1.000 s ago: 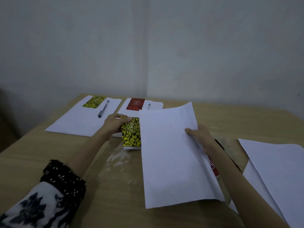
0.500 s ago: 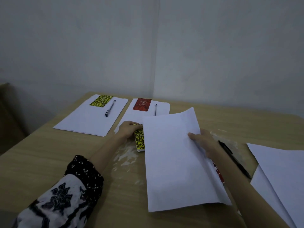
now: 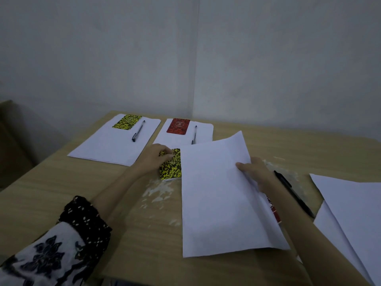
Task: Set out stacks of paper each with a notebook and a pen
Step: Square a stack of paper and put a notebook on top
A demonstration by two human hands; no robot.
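Third set under assembly on the worktop [image 3: 61, 190].
Left hand [image 3: 153, 159] grips the yellow notebook [image 3: 170, 169], touching the centre paper stack [image 3: 222, 199]'s left edge; right hand [image 3: 255, 172] pinches its right edge.

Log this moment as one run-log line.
left hand: grips yellow-black patterned notebook | right hand: holds white paper stack | sets complete: two

Two finished sets lie at the back: a paper stack [image 3: 115, 143] with a yellow-black notebook [image 3: 127, 122] and pen [image 3: 138, 131], and a second stack [image 3: 203, 133] with a red notebook [image 3: 178, 125] and pen [image 3: 194, 134]. Nearer, a tilted white sheet [image 3: 222, 195] overlaps another yellow-black notebook [image 3: 171, 168]. A red notebook [image 3: 274, 209] peeks from under it, with a black pen [image 3: 292, 191] and loose sheets [image 3: 354, 213] to the right.
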